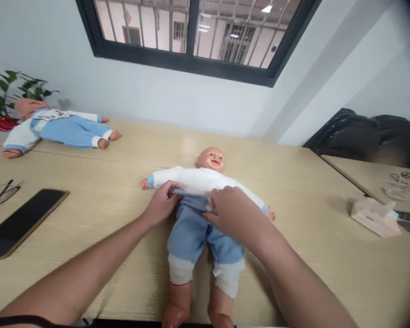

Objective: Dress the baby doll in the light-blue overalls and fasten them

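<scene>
A baby doll (212, 159) lies face up on the wooden table (130, 273), its feet toward me. It wears a white long-sleeved top (194, 181) with blue cuffs and blue pants (187, 237) with white leg ends bunched above the bare lower legs. My left hand (164, 200) pinches the waistband of the pants at the doll's left-of-picture side. On the other side, my right hand (237, 216) is closed on the waistband near the middle; the cloth between its fingers is partly hidden.
Another doll (71, 130) in blue and white lies at the back left beside a plant (3, 93). Glasses (2, 196) and a phone (23, 223) rest at the left. A tissue pack (376, 216) sits at the right, near cables (405, 184) on another table.
</scene>
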Demonstrator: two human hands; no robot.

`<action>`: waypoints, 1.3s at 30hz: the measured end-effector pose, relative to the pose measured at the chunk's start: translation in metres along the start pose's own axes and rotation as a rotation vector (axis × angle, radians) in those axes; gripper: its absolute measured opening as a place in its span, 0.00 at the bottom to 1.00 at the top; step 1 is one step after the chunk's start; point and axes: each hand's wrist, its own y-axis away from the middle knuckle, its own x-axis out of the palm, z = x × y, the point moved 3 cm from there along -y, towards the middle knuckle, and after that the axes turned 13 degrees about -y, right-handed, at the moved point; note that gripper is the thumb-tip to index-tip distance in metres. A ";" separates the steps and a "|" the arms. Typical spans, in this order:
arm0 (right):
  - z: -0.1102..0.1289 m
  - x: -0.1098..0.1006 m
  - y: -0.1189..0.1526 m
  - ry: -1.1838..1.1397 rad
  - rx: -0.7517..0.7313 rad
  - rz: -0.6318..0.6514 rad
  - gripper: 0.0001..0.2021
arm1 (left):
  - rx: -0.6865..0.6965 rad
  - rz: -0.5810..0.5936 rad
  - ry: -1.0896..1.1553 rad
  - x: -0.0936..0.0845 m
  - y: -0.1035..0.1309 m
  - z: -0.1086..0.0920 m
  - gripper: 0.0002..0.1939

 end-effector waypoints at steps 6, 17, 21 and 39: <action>0.001 -0.003 -0.003 -0.117 -0.050 -0.090 0.05 | 0.076 -0.144 0.110 -0.005 0.004 -0.007 0.08; -0.025 0.008 -0.022 -0.257 -0.171 -0.149 0.11 | 0.074 0.144 0.174 -0.018 -0.006 0.007 0.20; -0.027 0.008 -0.025 -0.477 -0.106 -0.152 0.08 | 0.091 0.177 0.244 -0.021 -0.008 0.007 0.22; -0.020 0.017 -0.028 -0.537 -0.285 -0.278 0.27 | 0.088 0.143 0.404 -0.015 -0.009 0.011 0.12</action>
